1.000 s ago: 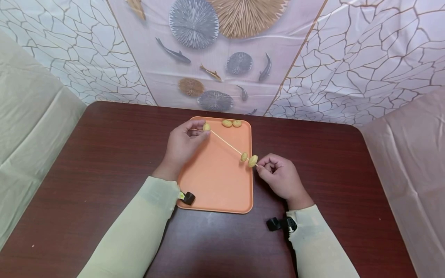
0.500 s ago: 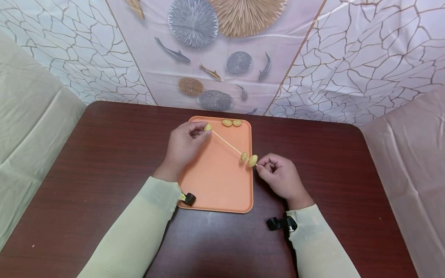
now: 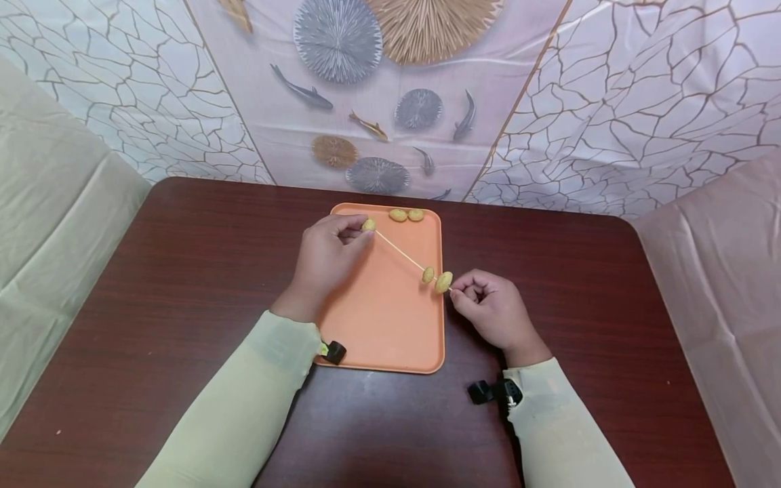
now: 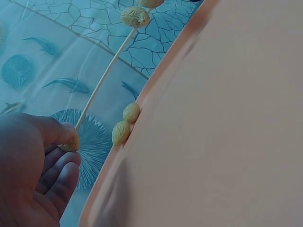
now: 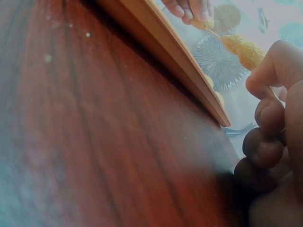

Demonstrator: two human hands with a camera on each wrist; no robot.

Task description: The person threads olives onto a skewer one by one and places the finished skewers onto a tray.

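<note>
Over the orange tray, my left hand point(image 3: 332, 257) pinches a small yellow, wrinkled oval fruit point(image 4: 71, 143) between thumb and fingers. A thin bamboo skewer point(image 3: 399, 251) runs from that fruit down to the right. Two more such fruits point(image 3: 443, 282) are threaded near its other end, close together in the head view. My right hand point(image 3: 494, 308) pinches the skewer's end just beyond them, past the tray's right edge, with its other fingers curled in. The skewer's far tip is hidden behind my left fingers.
The orange tray point(image 3: 384, 325) lies on a dark reddish-brown table point(image 3: 213, 271). Two loose yellow fruits point(image 3: 407, 215) rest side by side at its far edge. A patterned cloth point(image 3: 378, 122) hangs behind the table. Black wrist cameras point(image 3: 486, 392) sit at both cuffs.
My left hand has shifted slightly right along the skewer with the pinched fruit. The skewer tip that stuck out left of it is now hidden. My right hand stays still.
</note>
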